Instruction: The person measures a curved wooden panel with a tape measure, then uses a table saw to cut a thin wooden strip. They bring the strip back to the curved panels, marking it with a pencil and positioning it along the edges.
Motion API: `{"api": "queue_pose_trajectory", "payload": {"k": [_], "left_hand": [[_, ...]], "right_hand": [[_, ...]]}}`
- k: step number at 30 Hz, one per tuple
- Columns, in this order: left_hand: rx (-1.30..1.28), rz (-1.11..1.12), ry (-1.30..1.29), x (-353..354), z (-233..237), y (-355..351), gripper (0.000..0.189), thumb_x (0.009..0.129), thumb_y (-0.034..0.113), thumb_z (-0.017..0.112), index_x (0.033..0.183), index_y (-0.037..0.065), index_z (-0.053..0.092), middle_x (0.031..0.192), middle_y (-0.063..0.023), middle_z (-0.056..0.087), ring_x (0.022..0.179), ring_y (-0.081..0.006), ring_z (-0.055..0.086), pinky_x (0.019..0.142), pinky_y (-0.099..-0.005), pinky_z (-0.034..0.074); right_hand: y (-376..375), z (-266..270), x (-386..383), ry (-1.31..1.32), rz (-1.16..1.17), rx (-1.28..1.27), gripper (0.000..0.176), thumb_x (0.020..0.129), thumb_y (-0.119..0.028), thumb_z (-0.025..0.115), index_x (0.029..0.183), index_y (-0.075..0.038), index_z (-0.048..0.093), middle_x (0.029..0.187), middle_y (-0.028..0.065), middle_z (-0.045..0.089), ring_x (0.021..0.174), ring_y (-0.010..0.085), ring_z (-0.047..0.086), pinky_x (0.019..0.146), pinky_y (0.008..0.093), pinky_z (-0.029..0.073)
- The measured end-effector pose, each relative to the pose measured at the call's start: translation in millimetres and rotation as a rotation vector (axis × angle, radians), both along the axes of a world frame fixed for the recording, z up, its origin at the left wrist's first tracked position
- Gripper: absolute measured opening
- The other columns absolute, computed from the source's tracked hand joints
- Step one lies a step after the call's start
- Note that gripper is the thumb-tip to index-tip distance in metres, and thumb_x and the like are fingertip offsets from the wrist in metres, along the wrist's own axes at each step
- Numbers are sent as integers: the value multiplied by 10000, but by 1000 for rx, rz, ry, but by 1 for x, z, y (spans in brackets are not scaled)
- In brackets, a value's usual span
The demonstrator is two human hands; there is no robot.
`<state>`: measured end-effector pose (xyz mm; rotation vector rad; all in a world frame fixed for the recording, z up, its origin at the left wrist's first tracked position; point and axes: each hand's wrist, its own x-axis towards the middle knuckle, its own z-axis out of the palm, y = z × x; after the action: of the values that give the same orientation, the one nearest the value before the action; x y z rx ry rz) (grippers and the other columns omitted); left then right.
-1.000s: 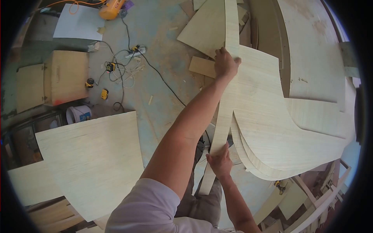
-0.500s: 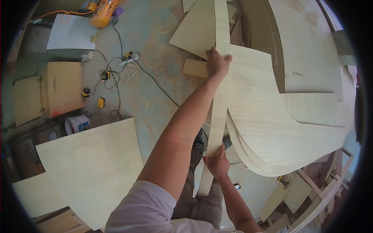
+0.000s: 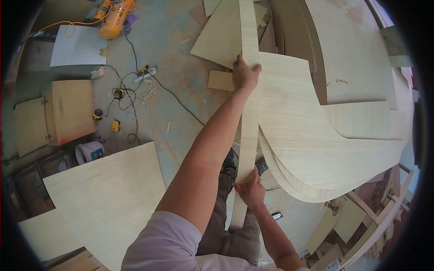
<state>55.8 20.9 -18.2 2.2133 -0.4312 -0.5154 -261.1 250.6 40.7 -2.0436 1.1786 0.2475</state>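
Note:
A long, narrow plywood strip [image 3: 248, 133] runs from the top of the view down to my thighs. My left hand [image 3: 245, 74] grips it across its width in the upper part, fingers on the left edge and thumb on the right. Lower down, my right hand [image 3: 252, 189] has hold of the same strip near its lower end, fingers lying along its right edge. The strip overlaps the left side of a stack of curved plywood panels [image 3: 294, 104]. A short wood offcut [image 3: 219, 80] lies just left of my left hand.
A large plywood sheet [image 3: 108, 194] is at lower left, with a white bucket [image 3: 89, 152] behind it. Cables and yellow batteries [image 3: 116, 125] lie on the floor. An orange air compressor [image 3: 115, 20] stands at upper left. Wooden framing [image 3: 379, 221] is at lower right.
The view has shifted slightly, and the strip's upper part with my left hand appears a little further left. Both hands keep their hold on the strip.

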Motion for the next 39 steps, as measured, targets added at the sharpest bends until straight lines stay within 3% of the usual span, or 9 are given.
{"api": "queue_pose_trajectory", "payload": {"k": [10, 13, 19, 22, 28, 31, 34, 35, 39], "left_hand": [[-103, -49, 177, 14, 10, 4, 773, 716, 343, 844, 1285, -25, 474, 1192, -224, 649, 1119, -353, 642, 952, -425, 522], [110, -148, 91, 27, 15, -5, 784, 701, 347, 852, 1257, -47, 465, 1192, -231, 639, 1124, -357, 635, 970, -425, 517], [187, -156, 75, 30, 23, -8, 800, 683, 355, 877, 1236, -57, 473, 1217, -249, 620, 1142, -352, 626, 994, -423, 515], [112, -150, 197, 31, 17, -5, 802, 684, 348, 886, 1242, -54, 474, 1244, -249, 612, 1163, -353, 619, 999, -414, 513], [121, -154, 98, 26, 14, -4, 759, 742, 309, 855, 1276, -39, 442, 1236, -234, 624, 1132, -356, 640, 967, -420, 531], [59, -111, 108, 23, 0, -4, 716, 774, 280, 833, 1280, -14, 420, 1226, -223, 629, 1106, -340, 653, 942, -416, 533], [-127, -128, 253, 25, -4, 1, 682, 807, 258, 799, 1303, 21, 395, 1241, -241, 619, 1129, -384, 632, 974, -454, 515], [-116, -135, 208, 25, -9, 1, 666, 815, 242, 793, 1292, 11, 390, 1210, -245, 644, 1110, -380, 648, 968, -453, 511], [-132, -102, 223, 24, -10, 1, 629, 831, 218, 779, 1285, 9, 397, 1221, -231, 640, 1114, -374, 646, 954, -444, 508]], "right_hand": [[1, 2, 0, -38, 1, -25, 1110, 730, -460, 846, 1511, -8, 200, 1119, 201, 635, 906, 372, 697, 676, 438, 592], [0, 3, 0, -25, 1, -18, 1110, 732, -464, 844, 1512, -8, 199, 1121, 204, 634, 901, 374, 697, 672, 439, 591], [4, -2, -1, -25, -21, -6, 1108, 738, -476, 838, 1514, -5, 203, 1132, 206, 631, 903, 375, 696, 673, 437, 592], [5, -4, -2, -48, -19, -22, 1106, 740, -483, 835, 1512, 1, 207, 1136, 208, 629, 911, 374, 695, 676, 438, 592], [3, 0, 2, -26, -31, -10, 1102, 726, -491, 845, 1500, 12, 244, 1116, 210, 626, 934, 374, 682, 691, 438, 587], [-7, 3, -3, -88, -47, -34, 886, 801, -402, 805, 1439, 12, 349, 1053, 208, 617, 893, 384, 648, 711, 459, 556], [-35, -6, -8, -232, -104, -79, 561, 907, -252, 694, 1334, 20, 453, 971, 209, 599, 836, 394, 602, 724, 477, 515], [-55, 2, 2, -356, -72, -139, 308, 961, -114, 568, 1229, 30, 523, 914, 229, 585, 809, 420, 578, 719, 481, 496], [-132, 23, 46, -360, -170, -79, 217, 979, -92, 536, 1169, -1, 589, 851, 253, 608, 806, 446, 590, 717, 481, 502]]}}
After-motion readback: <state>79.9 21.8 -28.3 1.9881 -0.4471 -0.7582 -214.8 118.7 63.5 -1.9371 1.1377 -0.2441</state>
